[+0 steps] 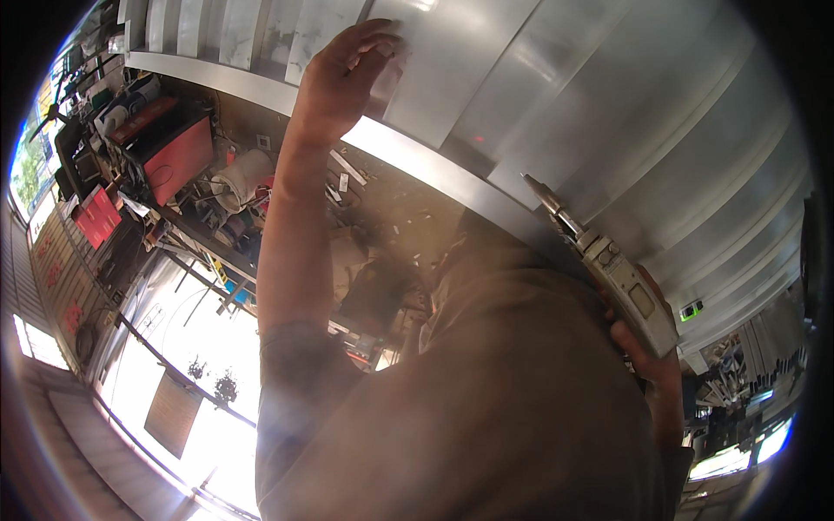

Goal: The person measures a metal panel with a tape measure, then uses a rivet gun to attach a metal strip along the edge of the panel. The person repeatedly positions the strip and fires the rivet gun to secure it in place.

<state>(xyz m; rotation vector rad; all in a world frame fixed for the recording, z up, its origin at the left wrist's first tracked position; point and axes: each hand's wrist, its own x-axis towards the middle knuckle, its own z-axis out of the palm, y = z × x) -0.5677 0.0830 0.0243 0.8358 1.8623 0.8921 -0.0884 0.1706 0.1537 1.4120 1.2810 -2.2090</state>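
A large shiny sheet-metal panel (pixel 469 69) with ribs and seams spans the top and right. My left hand (pixel 352 74) is raised over its near left part, fingers curled in and tips drawn together; whether something thin lies between them I cannot make out. At the right, my right hand (pixel 638 347) is closed round the body of a grey handheld laser welding gun (pixel 630 291). Its narrow metal nozzle points up and left over the panel, apart from my left hand. A small red light dot (pixel 479 139) shows on the metal ahead of the nozzle.
A red box-shaped machine (pixel 178 156) and a whitish bucket (pixel 241 178) stand at the left. Scraps litter the brown floor (pixel 391 200) below the panel's bright edge. A small green-lit device (pixel 691 310) is beside my right hand, with stacked metal pieces (pixel 738 369) beyond.
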